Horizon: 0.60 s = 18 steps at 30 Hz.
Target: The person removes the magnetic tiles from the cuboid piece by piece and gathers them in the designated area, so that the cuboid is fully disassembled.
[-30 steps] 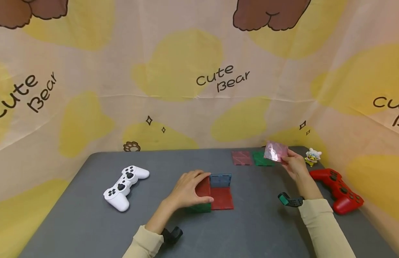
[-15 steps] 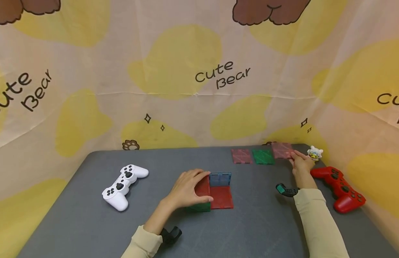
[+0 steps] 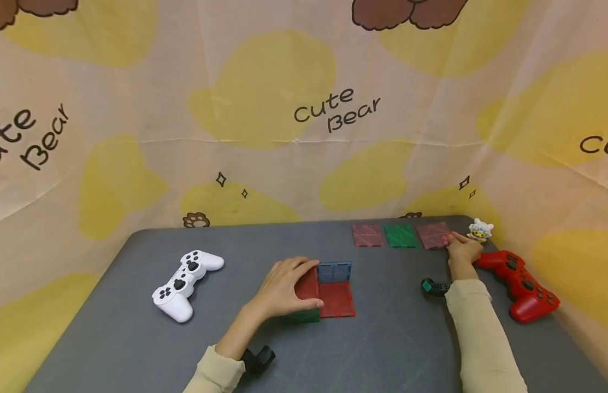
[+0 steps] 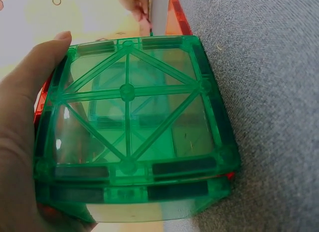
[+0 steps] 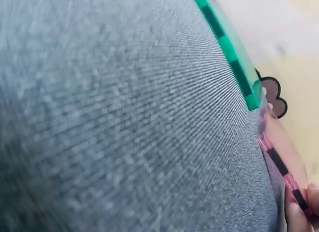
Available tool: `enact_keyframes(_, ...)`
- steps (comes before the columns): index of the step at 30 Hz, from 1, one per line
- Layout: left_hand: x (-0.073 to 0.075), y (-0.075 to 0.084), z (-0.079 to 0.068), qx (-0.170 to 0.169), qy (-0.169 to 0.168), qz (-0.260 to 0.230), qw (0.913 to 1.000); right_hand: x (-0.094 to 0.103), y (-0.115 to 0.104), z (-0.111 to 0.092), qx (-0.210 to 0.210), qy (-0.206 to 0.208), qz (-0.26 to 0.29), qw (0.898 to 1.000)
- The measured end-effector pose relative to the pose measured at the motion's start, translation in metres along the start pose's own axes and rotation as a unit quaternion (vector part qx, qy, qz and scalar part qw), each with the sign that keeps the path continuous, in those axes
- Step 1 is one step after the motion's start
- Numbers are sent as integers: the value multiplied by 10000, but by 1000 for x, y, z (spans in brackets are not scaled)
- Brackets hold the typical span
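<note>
Tile box in L hand; pink tile in R hand, nr far R corner

Grey tabletop, matte, w/ fine woven texture up close & rounded far corners. Beyond far edge, fabric backdrop: cream to pale pink, yellow blotches, brown bear feet up top, "Cute Bear" lettering, tiny sparkles, a few creases. Continuing past L & R edges too.

Toward L edge, white controller, lying aslant. By R edge, red controller, just beside R hand. At far R corner, small white & yellow figurine. On both arms, cream sleeves & black wrist straps.

Along far edge, R of ctr, in a row: second pink tile, green tile, then pink tile in R hand. Square, see-through, w/ moulded ribs & dark rim inserts. Pinched at R side btwn thumb & fingers of R hand. Low at tabletop; can't tell if fully flat.

Abt midway btwn L & R edges, tile box: red panel on R, clear green face w/ cross & diagonal ribs, dark inserts round rim. Adjoining on R: flat red tile, w/ blue tile upright at its far side. Clamped btwn thumb & fingers of L hand, thumb well apart from fingers.
</note>
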<state>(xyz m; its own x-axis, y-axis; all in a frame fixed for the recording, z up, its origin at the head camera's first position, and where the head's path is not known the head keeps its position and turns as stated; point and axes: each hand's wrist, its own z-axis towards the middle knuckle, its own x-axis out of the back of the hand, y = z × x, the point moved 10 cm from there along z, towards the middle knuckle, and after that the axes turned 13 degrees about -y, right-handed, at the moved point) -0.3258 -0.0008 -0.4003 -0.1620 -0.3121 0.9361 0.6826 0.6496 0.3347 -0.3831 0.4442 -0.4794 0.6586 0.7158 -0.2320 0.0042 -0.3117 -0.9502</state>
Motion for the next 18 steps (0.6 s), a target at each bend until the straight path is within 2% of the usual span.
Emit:
enact_keyframes(3,1,0,0,-7,19,5,10000,3,-2,0,-5,194,-862,9961)
enact_keyframes(5,1,0,0,-8,34,0,10000,5,-4,-2,-13,368,-1540,9874)
enact_keyframes(7,0,0,0,-12,51,-1,10000,6,-6,-3,-9,516,-1923,9800)
enact_keyframes(13,0,0,1,-21,48,51,10000,5,-13,-8,317,976,-2518,9623)
enact_keyframes(18,-1,-1,1,-9,36,77,10000,3,-14,-7,431,1050,-2635,9580)
